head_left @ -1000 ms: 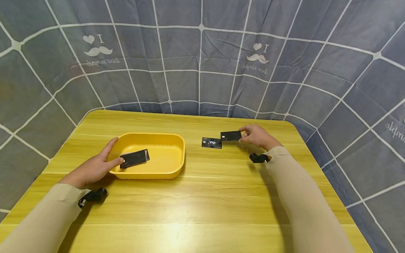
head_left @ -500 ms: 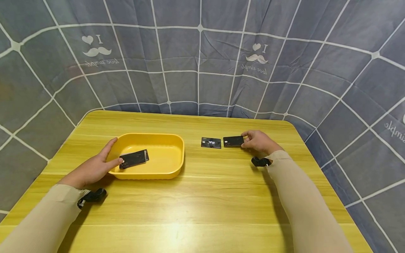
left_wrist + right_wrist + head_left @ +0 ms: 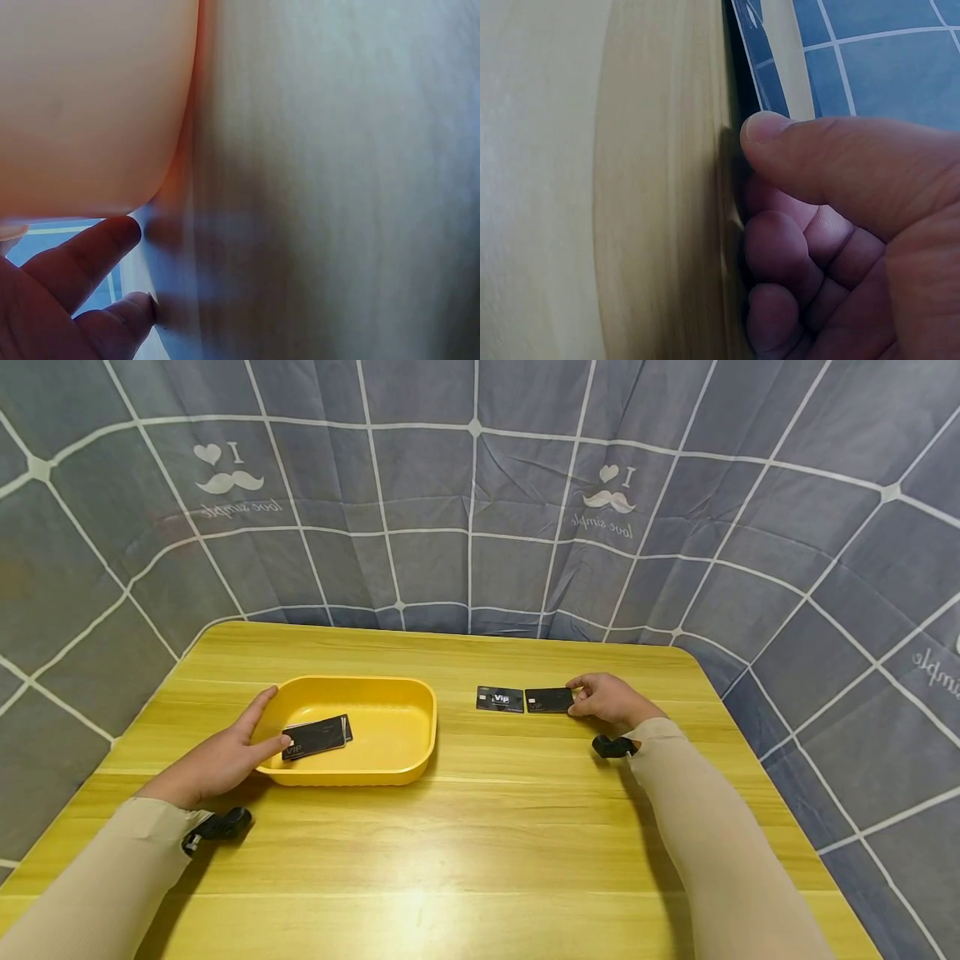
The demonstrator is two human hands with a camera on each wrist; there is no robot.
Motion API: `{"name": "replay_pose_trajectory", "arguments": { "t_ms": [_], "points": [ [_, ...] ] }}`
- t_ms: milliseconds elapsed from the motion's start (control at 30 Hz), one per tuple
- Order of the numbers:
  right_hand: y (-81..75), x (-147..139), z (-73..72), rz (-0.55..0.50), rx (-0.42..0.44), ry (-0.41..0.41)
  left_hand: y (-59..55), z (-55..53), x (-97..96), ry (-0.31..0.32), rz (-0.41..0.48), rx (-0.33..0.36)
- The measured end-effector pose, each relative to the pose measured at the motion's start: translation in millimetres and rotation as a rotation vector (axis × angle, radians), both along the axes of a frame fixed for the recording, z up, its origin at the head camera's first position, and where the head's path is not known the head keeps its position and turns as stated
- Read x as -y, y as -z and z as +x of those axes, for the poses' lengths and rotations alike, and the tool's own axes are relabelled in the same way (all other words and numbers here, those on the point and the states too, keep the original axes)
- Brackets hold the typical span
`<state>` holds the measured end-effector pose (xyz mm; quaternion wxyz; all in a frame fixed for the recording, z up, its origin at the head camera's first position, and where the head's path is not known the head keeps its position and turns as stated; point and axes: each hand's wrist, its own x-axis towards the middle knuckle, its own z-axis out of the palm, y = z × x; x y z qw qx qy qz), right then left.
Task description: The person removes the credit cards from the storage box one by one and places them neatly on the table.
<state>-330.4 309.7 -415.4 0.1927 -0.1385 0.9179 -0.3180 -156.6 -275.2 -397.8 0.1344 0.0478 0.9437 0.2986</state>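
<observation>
Black cards (image 3: 315, 739), probably light, stiff and slick, best taken by an end, lie stacked in the yellow tray (image 3: 352, 778); the left hand (image 3: 221, 760) rests spread at its left rim, thumb over the stack's end. Rightward on the table (image 3: 525, 793), just beside a Vip card (image 3: 500, 699), the right hand (image 3: 611, 700) pinches another card (image 3: 549, 700) by its right end.

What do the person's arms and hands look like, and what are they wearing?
Both arms wear long, plain beige sleeves: the left sleeve and the right sleeve. A small black gadget pokes out by each cuff, one on the left wrist and one on the right. The left hand and right hand have no gloves. No cables show.
</observation>
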Motion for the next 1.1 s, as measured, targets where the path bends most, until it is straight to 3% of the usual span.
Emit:
{"name": "replay_pose_trajectory", "arguments": {
  "t_ms": [1100],
  "points": [
    [2.2, 3.9, -5.0, 0.022, -0.008, -0.012, -0.3, 2.0, -5.3, -0.013, 0.021, 0.003]
  ]
}}
